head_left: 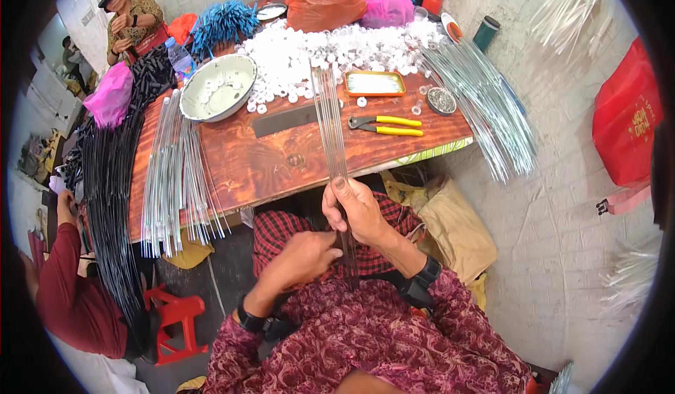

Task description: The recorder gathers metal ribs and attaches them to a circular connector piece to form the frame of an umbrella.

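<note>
A narrow bundle of thin metal rods (329,127) runs from the white pieces on the table toward my lap. My right hand (358,211) is closed around the bundle just off the table's front edge, thumb on top. Lower down, my left hand (301,259) has its fingers curled in beside the rods' near part; whether they grip anything is hidden. Beyond my hands, yellow-handled pliers (388,125) lie right of the bundle, and a dark flat bar (285,120) lies left of it. Many small white plastic pieces (295,49) are heaped at the far ends of the rods.
On the wooden table (260,172) are a pale bowl (190,109), an orange-rimmed tray (375,93) and a small round dish (441,101). More metal rods (172,183) overhang the left edge; another bundle (485,106) lies right. Co-workers sit left and across. A red stool (176,313) stands lower left.
</note>
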The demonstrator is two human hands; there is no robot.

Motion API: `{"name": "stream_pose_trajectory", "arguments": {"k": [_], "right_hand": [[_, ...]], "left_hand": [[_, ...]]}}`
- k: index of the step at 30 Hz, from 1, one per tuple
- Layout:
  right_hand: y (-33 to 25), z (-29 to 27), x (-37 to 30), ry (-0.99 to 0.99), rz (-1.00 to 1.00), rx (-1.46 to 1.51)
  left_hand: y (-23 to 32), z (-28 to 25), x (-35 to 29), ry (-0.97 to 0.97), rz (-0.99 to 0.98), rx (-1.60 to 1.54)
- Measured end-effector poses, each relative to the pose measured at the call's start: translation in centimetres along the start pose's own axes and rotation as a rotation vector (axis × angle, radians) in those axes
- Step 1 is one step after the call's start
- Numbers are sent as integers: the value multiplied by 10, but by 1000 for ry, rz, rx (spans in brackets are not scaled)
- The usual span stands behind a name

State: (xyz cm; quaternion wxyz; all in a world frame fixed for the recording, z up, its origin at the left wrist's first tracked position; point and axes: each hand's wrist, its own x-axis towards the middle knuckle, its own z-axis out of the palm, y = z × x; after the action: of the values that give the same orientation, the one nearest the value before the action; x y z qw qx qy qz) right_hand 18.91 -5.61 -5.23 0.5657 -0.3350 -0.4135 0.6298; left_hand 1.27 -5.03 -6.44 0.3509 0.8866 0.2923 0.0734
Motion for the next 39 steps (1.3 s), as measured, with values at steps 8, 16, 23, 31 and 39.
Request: {"name": "stream_pose_trajectory", "arguments": {"k": [8,16,23,31,39], "right_hand": [[1,-2,-6,49,-14,-14],[-3,5,-12,52,-6,-9],[-10,1,-13,33,-31,5],[-5,-2,-9,38,22,8],[-3,6,-11,68,75,-52]], "left_hand": [[59,-160,-40,584,104,-348],[66,-178,-62,1082,409,-677],[62,-158,-65,1142,313,-780],[54,-169,-40,1163,345,-823],[53,-196,-8,1253,490,-815]]}}
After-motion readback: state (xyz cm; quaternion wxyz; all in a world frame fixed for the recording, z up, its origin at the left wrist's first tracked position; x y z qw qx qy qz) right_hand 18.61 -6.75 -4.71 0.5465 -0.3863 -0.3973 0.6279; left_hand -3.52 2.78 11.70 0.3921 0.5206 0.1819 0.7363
